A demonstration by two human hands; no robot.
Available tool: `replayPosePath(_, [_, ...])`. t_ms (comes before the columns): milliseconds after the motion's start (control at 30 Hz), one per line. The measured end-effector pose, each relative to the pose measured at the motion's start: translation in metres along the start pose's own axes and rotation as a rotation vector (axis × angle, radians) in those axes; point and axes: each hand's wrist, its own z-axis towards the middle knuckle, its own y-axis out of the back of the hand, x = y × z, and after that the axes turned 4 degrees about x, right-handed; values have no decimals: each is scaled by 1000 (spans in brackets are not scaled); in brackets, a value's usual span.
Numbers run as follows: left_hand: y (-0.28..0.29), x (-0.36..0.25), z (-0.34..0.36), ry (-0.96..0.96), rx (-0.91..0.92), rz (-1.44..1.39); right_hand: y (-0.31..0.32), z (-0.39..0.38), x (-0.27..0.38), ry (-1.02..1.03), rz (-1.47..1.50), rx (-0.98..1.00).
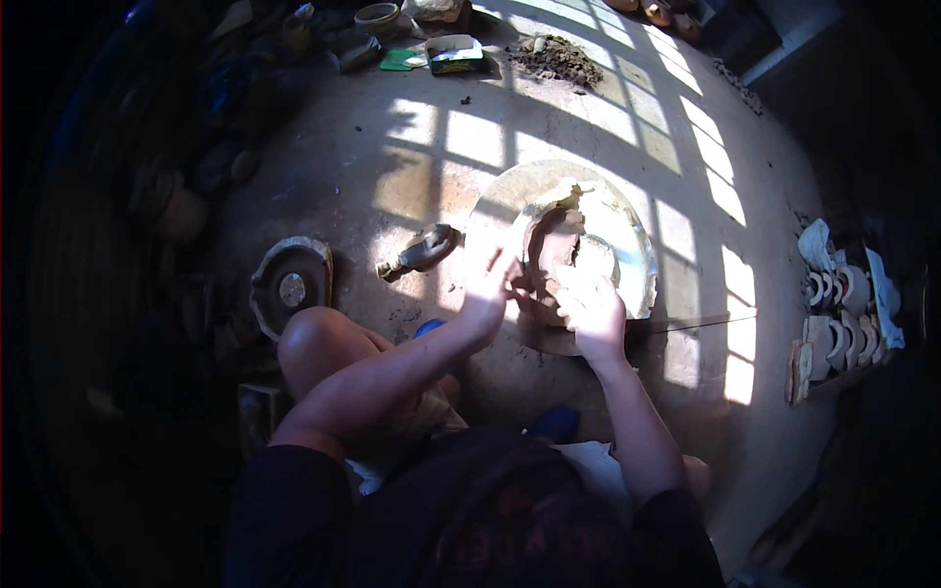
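Note:
A round disc (487, 204) lies low in front of my knees. On it sits a pale, thick-walled mold (637, 235) with a ragged rim; brown clay (557, 238) lines its left part. At the mold's left side is my left hand (488, 292), open, its fingers stretched upward close to the clay. My right hand (594, 306) reaches over the near part of the mold, fingers pointing left toward the clay. Bright sunlight washes out those fingers, so their grip and any contact cannot be made out. A dark bottle-shaped object (423, 250) lies on the floor left of the disc.
Another round mold (292, 284) rests by my left knee. A thin stick (701, 321) extends right from the disc. Curved pieces (841, 338) stand in a rack at the far right. A heap of dark soil (557, 61) and a green-edged box (455, 54) lie farther off.

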Motion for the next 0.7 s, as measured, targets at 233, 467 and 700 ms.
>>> replayPosePath(233, [-24,-41,9,228,-132,-176,-16,22,44,-252,96,101])
replayPosePath(467, [-3,-40,38,256,-58,-529,-2,92,31,-119,188,-3])
replayPosePath(700, [6,-4,38,-22,-187,27,21,149,18,3,-774,28])
